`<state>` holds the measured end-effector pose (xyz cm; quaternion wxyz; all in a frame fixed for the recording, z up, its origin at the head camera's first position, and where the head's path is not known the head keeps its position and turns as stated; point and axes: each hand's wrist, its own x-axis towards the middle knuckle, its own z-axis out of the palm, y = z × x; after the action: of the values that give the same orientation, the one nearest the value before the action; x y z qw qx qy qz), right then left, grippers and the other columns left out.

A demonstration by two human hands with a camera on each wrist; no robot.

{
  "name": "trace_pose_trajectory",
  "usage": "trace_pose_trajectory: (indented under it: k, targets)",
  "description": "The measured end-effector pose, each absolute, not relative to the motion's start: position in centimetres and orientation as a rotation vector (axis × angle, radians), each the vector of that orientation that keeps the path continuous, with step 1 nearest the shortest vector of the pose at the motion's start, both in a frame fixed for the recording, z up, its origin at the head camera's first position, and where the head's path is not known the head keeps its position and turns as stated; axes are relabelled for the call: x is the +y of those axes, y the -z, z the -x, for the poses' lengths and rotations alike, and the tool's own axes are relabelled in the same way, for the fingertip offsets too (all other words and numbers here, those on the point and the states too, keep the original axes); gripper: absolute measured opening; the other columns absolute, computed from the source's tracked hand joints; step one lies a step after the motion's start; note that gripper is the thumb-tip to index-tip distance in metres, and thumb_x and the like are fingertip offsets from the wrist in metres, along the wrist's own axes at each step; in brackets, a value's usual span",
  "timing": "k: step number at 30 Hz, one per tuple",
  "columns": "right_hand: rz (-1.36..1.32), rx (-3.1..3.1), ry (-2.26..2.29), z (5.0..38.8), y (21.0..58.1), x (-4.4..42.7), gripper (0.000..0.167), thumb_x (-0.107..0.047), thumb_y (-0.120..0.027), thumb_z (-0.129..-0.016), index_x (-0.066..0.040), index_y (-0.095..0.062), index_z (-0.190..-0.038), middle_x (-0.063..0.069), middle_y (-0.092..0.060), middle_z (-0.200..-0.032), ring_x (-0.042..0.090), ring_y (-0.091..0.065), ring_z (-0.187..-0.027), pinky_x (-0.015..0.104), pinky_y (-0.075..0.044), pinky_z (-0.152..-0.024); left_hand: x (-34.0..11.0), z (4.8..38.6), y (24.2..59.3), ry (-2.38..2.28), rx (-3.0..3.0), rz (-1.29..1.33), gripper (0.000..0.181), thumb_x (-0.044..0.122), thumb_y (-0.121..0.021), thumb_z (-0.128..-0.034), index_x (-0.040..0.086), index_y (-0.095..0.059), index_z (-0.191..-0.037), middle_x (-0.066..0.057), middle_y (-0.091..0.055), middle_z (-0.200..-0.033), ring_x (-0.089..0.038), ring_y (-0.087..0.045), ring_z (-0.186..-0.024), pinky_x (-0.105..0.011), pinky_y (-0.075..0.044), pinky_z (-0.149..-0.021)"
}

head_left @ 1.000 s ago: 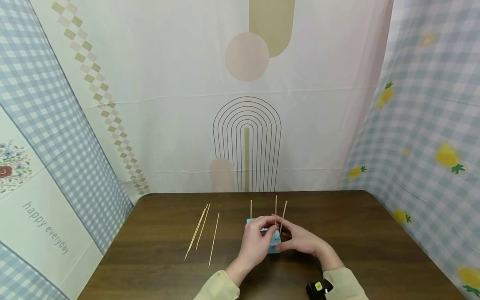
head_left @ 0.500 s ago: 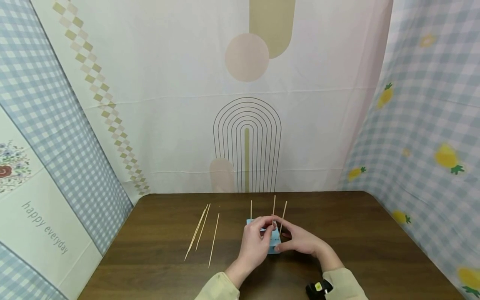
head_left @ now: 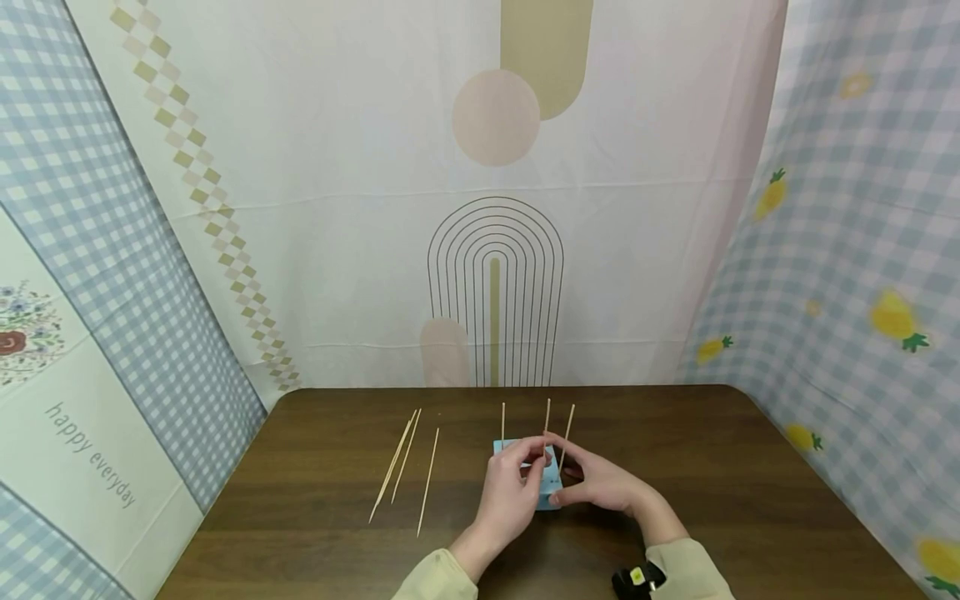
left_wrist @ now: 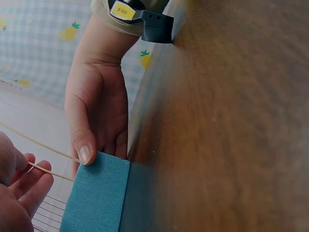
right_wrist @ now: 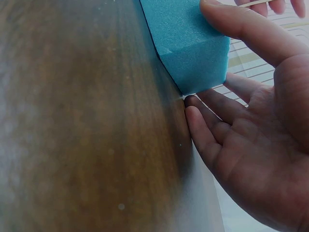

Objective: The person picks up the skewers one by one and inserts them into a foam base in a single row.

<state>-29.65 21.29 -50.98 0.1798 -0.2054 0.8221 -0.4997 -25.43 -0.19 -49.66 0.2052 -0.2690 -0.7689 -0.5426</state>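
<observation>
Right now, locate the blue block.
In the head view, the blue block is on the table, right of the loose sticks, between the left hand and right hand.

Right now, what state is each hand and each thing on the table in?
Left hand, pinching the middle stick
Right hand, steadying the blue block
Middle stick, nearly upright
Left standing stick, upright
Right standing stick, leaning
Blue block, resting on the table
Loose sticks, lying flat

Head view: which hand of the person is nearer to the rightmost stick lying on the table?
The left hand. It is right of the lying stick, pinching another stick; the right hand is farther right, holding the blue block.
</observation>
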Motion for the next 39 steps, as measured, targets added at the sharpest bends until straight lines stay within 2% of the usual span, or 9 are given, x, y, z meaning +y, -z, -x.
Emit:
trace_pose_trajectory:
  k: [8, 18, 26, 34, 39]
  targets:
    - [0.572, 2.319, 1.416, 29.51, 50.85, 21.24, 0.104, -0.026, -0.085, -0.09, -0.014, -0.022, -0.172, 0.028, -0.03, -0.169, 0.055, -0.042, -0.146, 0.064, -0.043, -0.113, -0.08, 25.31, 50.05, 1.579, -2.181, 0.744, 0.016, -0.004, -0.067, -0.1025, 0.004, -0.073, -0.115, -0.014, -0.077, -0.105, -0.011, -0.073, -0.094, -0.023, -0.061, -0.079]
    - [0.581, 2.325, 1.417, 29.6, 50.79, 21.11, 0.103, -0.025, -0.086, -0.09, -0.012, -0.024, -0.171, 0.028, -0.033, -0.168, 0.052, -0.042, -0.147, 0.062, -0.041, -0.116, -0.02, 25.36, 50.43, 1.573, -2.209, 0.694, 0.013, -0.001, -0.07, -0.1016, 0.009, -0.073, -0.11, -0.013, -0.077, -0.105, -0.009, -0.071, -0.092, -0.024, -0.061, -0.077]
    - [0.59, 2.33, 1.411, 29.6, 50.8, 21.18, 0.103, -0.027, -0.086, -0.09, -0.014, -0.024, -0.172, 0.027, -0.031, -0.169, 0.051, -0.042, -0.147, 0.062, -0.041, -0.116, 0.13, 25.36, 50.39, 1.602, -2.223, 0.659, 0.013, -0.002, -0.072, -0.1, 0.008, -0.073, -0.108, -0.006, -0.075, -0.102, -0.009, -0.069, -0.09, -0.024, -0.06, -0.076]
    - [0.598, 2.329, 1.408, 29.67, 50.95, 21.27, 0.104, -0.026, -0.086, -0.09, -0.017, -0.023, -0.172, 0.027, -0.03, -0.169, 0.052, -0.043, -0.147, 0.062, -0.042, -0.115, 0.42, 25.38, 50.34, 1.631, -2.219, 0.625, 0.011, -0.002, -0.072, -0.1, 0.001, -0.072, -0.11, -0.007, -0.075, -0.103, -0.009, -0.069, -0.09, -0.024, -0.061, -0.077]
    - [0.6, 2.337, 1.402, 29.71, 51.02, 21.29, 0.104, -0.027, -0.086, -0.09, -0.017, -0.023, -0.172, 0.026, -0.031, -0.169, 0.051, -0.043, -0.146, 0.062, -0.042, -0.115, 0.48, 25.32, 50.39, 1.631, -2.217, 0.614, 0.012, -0.002, -0.072, -0.0999, 0.001, -0.072, -0.111, -0.007, -0.075, -0.103, -0.01, -0.069, -0.09, -0.024, -0.061, -0.077]
